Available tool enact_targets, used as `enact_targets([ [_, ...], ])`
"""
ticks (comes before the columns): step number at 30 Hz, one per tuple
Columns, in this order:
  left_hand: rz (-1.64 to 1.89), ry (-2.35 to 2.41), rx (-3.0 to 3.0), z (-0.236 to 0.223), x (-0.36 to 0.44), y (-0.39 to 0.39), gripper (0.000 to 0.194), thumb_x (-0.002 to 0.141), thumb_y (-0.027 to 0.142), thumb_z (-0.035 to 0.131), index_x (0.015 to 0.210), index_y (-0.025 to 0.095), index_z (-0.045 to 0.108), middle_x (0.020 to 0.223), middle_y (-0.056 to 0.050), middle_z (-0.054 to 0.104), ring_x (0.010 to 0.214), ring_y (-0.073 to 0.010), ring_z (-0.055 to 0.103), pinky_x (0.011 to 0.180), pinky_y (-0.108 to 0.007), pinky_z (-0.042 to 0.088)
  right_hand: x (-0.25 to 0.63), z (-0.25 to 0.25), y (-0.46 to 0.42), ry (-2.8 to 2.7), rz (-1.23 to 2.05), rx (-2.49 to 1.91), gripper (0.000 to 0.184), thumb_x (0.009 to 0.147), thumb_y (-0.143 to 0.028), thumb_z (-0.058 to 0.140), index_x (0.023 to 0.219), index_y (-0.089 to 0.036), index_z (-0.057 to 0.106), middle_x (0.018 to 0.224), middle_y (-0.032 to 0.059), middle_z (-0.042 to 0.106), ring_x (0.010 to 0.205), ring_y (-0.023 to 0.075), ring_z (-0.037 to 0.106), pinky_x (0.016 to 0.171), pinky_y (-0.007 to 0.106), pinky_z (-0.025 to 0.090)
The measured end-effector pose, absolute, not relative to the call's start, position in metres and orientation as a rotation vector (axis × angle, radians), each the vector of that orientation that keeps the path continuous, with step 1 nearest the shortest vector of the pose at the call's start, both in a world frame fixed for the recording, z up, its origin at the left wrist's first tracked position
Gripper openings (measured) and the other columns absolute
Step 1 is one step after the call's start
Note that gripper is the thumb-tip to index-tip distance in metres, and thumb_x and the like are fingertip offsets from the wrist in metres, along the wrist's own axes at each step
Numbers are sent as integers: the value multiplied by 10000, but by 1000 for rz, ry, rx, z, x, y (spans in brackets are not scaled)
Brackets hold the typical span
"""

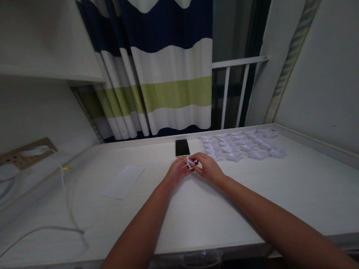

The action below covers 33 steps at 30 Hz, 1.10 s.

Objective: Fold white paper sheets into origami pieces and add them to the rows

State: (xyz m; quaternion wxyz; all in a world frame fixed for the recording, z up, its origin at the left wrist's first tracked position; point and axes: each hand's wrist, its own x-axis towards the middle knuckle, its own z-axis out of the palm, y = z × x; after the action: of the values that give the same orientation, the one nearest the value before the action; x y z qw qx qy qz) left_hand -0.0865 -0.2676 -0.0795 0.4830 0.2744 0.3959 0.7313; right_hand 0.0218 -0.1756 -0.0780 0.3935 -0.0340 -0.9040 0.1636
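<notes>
Between my two hands, above the middle of the white desk, is a small piece of folded white paper [190,162]. My left hand [177,170] pinches it from the left side, fingers curled around its edge. From the right, my right hand [207,167] grips the same paper between thumb and fingers. Part of the folded paper is hidden by the fingers, so its full shape cannot be made out. Just beyond my hands lies a dark-screened phone [182,147]. Rows of several folded white paper pieces [242,145] sit at the back right.
White paper sheets [123,183] lie flat on the desk [205,219] to the left. A power strip [16,160] with plugs is on the left wall, and its white cable [64,189] trails over the desk. A striped curtain [174,68] hangs behind the back edge.
</notes>
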Motion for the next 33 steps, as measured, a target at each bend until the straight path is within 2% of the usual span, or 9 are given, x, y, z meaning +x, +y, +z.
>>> enact_targets([
  [5, 1778, 971, 631, -77, -86, -267, 95, 709, 198, 538, 760, 123, 564, 772, -83, 642, 734, -168, 614, 711, -305, 481, 22, -78, -174, -2258, 410, -114, 111, 783, -243, 518, 863, -191, 573, 835, 62, 588, 780, 166, 539, 734, 305, 446],
  [12, 1813, 987, 648, -81, -88, -265, 125, 681, 190, 582, 784, 127, 553, 779, -72, 632, 706, -160, 609, 696, -316, 487, 22, -78, -173, -2272, 358, -145, 104, 774, -260, 540, 817, -179, 588, 784, 63, 592, 751, 171, 544, 711, 305, 448],
  [24, 1818, 1045, 660, -83, -91, -265, 157, 678, 210, 594, 805, 129, 547, 783, -81, 636, 682, -158, 611, 657, -295, 491, 22, -80, -172, -2302, 393, -165, 133, 763, -259, 554, 849, -163, 587, 797, 66, 606, 737, 164, 552, 703, 300, 448],
  [33, 1835, 1062, 684, -86, -92, -265, 183, 651, 226, 629, 776, 144, 524, 721, -32, 608, 615, -124, 588, 618, -280, 493, 22, -79, -172, -2350, 383, -152, 117, 782, -265, 530, 804, -182, 610, 795, 54, 586, 742, 156, 538, 702, 289, 434],
])
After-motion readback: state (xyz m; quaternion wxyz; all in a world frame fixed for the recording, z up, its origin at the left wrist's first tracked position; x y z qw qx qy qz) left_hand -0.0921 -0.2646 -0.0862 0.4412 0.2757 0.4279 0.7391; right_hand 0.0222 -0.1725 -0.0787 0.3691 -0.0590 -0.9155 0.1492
